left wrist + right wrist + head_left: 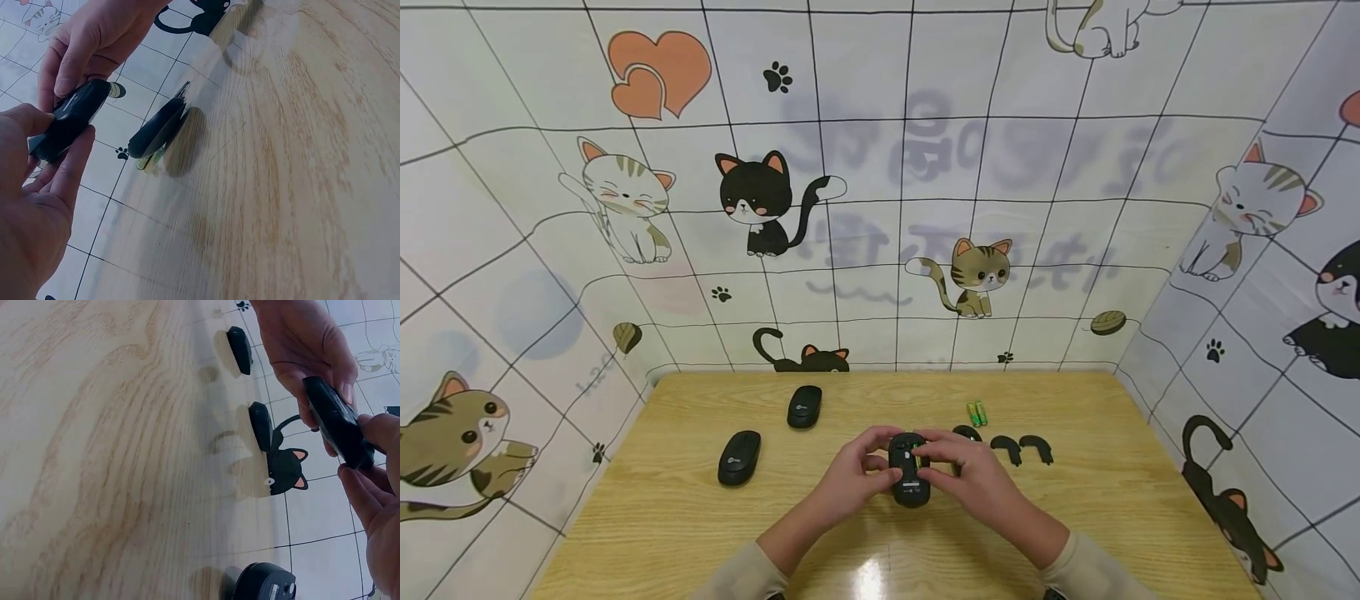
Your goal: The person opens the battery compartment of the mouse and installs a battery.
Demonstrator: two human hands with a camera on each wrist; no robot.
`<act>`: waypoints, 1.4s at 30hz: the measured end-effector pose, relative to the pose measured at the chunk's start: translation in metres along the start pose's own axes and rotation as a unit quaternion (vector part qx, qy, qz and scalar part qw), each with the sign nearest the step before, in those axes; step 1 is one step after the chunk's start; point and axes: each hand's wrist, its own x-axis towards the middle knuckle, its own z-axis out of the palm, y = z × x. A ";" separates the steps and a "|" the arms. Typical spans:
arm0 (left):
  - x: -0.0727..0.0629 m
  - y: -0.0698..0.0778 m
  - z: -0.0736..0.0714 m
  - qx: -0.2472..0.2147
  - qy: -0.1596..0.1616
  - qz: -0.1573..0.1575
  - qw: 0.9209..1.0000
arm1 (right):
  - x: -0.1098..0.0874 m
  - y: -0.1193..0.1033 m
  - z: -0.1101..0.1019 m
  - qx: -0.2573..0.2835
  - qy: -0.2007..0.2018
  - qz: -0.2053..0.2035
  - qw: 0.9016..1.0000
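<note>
Above the middle of the table, both hands hold a black computer mouse (911,492), its underside turned to the head camera. A yellow-green battery shows in its uncovered slot. My left hand (852,477) grips the mouse's left side between thumb and fingers. On the other side, my right hand (973,479) holds the edge with its thumb and fingertips, the fingertips by the battery. In the right wrist view the held mouse (337,422) is tilted between the two hands. Partly hidden behind the right hand is another black mouse (156,128).
Two black mice (740,458) (805,407) lie at the left of the wooden table (662,533). Two green batteries (977,413) lie at the back right. Nearer are two curved black covers (1006,447) (1037,448). Cat-patterned sheeting (865,167) encloses the table's back and sides.
</note>
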 end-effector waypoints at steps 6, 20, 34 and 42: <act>0.000 -0.001 -0.001 -0.005 -0.004 -0.006 1.000 | -0.002 0.005 0.002 0.037 -0.008 -0.004 0.999; -0.002 -0.003 -0.002 -0.006 -0.002 -0.015 1.000 | -0.006 0.009 0.006 0.126 -0.069 0.073 0.987; -0.005 -0.004 -0.001 0.023 -0.026 -0.024 0.999 | -0.009 0.016 0.010 0.169 -0.080 0.095 0.978; -0.006 -0.009 -0.002 0.024 -0.054 -0.035 0.998 | -0.010 0.019 0.007 0.185 -0.092 0.092 0.974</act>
